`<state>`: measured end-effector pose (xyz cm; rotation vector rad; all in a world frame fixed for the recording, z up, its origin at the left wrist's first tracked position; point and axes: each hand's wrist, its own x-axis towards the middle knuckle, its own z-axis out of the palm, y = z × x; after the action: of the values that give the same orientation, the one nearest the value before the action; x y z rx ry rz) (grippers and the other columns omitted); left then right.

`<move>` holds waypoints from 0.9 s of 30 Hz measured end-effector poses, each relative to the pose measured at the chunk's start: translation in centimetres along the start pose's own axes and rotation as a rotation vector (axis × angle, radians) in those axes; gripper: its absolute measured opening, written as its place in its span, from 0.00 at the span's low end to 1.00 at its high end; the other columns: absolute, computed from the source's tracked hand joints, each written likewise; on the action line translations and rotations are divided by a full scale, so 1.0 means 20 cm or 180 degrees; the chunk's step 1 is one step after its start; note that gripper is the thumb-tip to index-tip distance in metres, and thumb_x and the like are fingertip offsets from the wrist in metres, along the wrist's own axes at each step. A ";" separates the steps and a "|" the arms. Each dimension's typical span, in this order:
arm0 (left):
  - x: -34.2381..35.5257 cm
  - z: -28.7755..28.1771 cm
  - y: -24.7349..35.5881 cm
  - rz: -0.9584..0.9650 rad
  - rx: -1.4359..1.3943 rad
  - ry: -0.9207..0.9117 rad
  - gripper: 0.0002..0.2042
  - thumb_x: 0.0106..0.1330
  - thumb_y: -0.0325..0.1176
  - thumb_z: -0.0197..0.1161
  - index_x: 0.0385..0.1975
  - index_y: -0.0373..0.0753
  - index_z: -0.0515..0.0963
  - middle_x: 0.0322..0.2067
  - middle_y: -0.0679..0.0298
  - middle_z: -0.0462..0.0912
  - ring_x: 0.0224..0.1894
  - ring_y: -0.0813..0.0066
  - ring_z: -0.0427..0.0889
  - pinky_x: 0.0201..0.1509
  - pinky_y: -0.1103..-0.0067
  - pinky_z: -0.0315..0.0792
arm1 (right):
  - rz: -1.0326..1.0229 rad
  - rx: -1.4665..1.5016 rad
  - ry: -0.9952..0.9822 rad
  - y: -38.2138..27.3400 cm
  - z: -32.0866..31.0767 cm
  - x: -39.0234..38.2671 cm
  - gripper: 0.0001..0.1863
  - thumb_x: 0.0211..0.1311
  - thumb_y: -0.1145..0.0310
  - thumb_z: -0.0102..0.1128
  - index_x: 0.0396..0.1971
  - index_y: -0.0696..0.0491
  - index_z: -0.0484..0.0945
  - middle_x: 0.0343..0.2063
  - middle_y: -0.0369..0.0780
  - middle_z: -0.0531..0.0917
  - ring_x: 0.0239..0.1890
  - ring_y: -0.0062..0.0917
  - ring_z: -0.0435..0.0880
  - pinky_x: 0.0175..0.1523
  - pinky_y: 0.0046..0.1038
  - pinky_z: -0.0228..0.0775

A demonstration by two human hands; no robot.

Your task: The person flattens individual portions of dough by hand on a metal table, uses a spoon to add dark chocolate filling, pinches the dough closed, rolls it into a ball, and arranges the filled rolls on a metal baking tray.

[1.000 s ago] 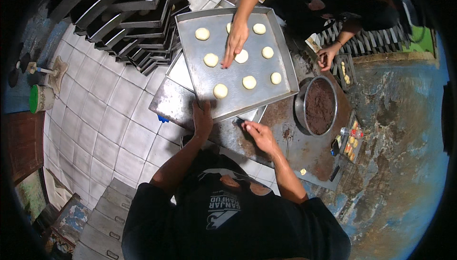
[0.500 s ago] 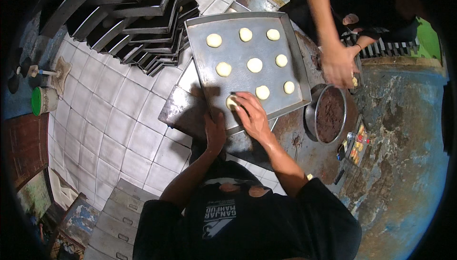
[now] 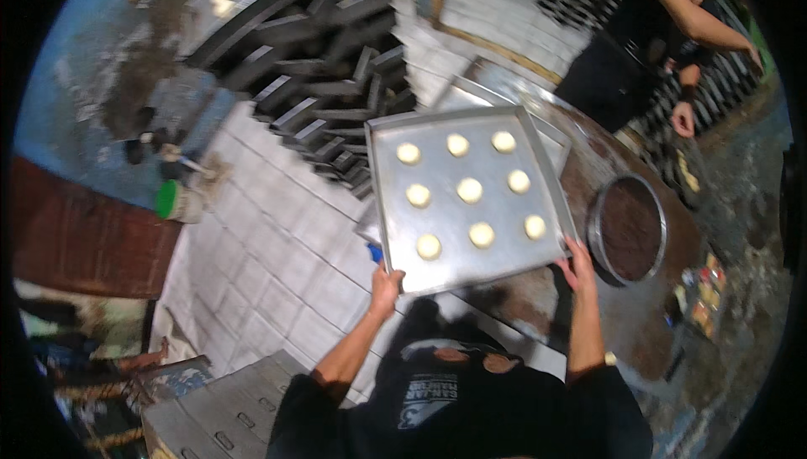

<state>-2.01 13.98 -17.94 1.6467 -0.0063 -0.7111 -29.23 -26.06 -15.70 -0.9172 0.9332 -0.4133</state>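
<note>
A square metal baking tray [image 3: 450, 272] is held up in front of me, bearing several pale round dough balls [image 3: 469, 190] set in rows. My left hand [image 3: 386, 289] grips its near left corner, with the thumb over the rim. At the near right corner my right hand [image 3: 577, 267] is closed on the tray's edge, its fingers partly hidden under it. Part of another metal tray [image 3: 551, 144] shows behind and below the held one.
To the right, a round metal bowl of brown crumbly filling [image 3: 630, 232] stands on a worn table. Stacked dark trays [image 3: 324, 89] rise at the far left. A co-worker [image 3: 639, 30] is at the far right. A green-lidded bucket [image 3: 168, 200] and grey metal boxes [image 3: 235, 408] are at left.
My right hand has left a dough ball and taken hold of the tray's right corner. Both hands now hold the tray, and the view has swung left. The co-worker's hands have moved away from the bowl.
</note>
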 end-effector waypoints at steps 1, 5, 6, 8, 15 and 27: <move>-0.10 -0.06 0.05 -0.0093 -0.0149 -0.0024 0.16 0.57 0.28 0.60 0.46 0.30 0.75 0.32 0.64 0.79 0.32 0.76 0.77 0.35 0.78 0.71 | -0.0095 0.0149 -0.0085 0.03 0.04 -0.09 0.30 0.69 0.64 0.60 0.69 0.53 0.67 0.56 0.38 0.80 0.55 0.26 0.80 0.56 0.34 0.75; -0.54 -0.17 0.27 -0.0142 -0.0362 0.0032 0.18 0.59 0.26 0.58 0.49 0.28 0.76 0.38 0.62 0.83 0.38 0.74 0.78 0.46 0.78 0.73 | -0.0556 0.0304 -0.0074 0.00 0.03 -0.46 0.33 0.65 0.74 0.57 0.71 0.55 0.64 0.60 0.40 0.78 0.57 0.27 0.79 0.61 0.30 0.72; -0.64 -0.21 0.33 -0.0144 -0.0264 0.0100 0.18 0.59 0.27 0.58 0.50 0.28 0.76 0.39 0.62 0.83 0.39 0.74 0.79 0.46 0.78 0.73 | -0.0654 0.0270 -0.0199 -0.04 0.05 -0.51 0.34 0.64 0.73 0.57 0.71 0.56 0.63 0.62 0.41 0.76 0.61 0.28 0.76 0.64 0.30 0.68; -0.83 -0.28 0.46 -0.0238 -0.0102 0.0164 0.18 0.60 0.27 0.57 0.50 0.29 0.76 0.39 0.62 0.83 0.40 0.74 0.79 0.46 0.77 0.74 | -0.0836 0.0140 -0.0351 -0.15 0.08 -0.68 0.36 0.61 0.73 0.57 0.72 0.57 0.62 0.66 0.43 0.72 0.67 0.29 0.70 0.71 0.30 0.59; -1.19 -0.44 1.17 0.0972 -0.0952 0.0033 0.34 0.63 0.32 0.64 0.69 0.32 0.60 0.55 0.56 0.78 0.49 0.68 0.82 0.58 0.74 0.77 | -0.1704 0.0279 -0.1369 -0.68 0.52 -0.95 0.36 0.68 0.66 0.53 0.74 0.58 0.57 0.69 0.44 0.68 0.70 0.31 0.67 0.74 0.34 0.54; -0.30 -1.15 2.00 0.3101 -0.1526 -0.0443 0.27 0.72 0.45 0.62 0.62 0.32 0.70 0.55 0.60 0.78 0.58 0.71 0.74 0.67 0.71 0.64 | -0.1357 0.0916 -0.2328 -1.17 1.84 -0.48 0.27 0.71 0.64 0.56 0.67 0.54 0.67 0.59 0.42 0.77 0.60 0.32 0.76 0.67 0.36 0.64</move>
<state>18.85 28.07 21.25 0.9485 -0.6453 -0.0498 -2.53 -15.01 18.29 -0.9004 0.0022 -0.5055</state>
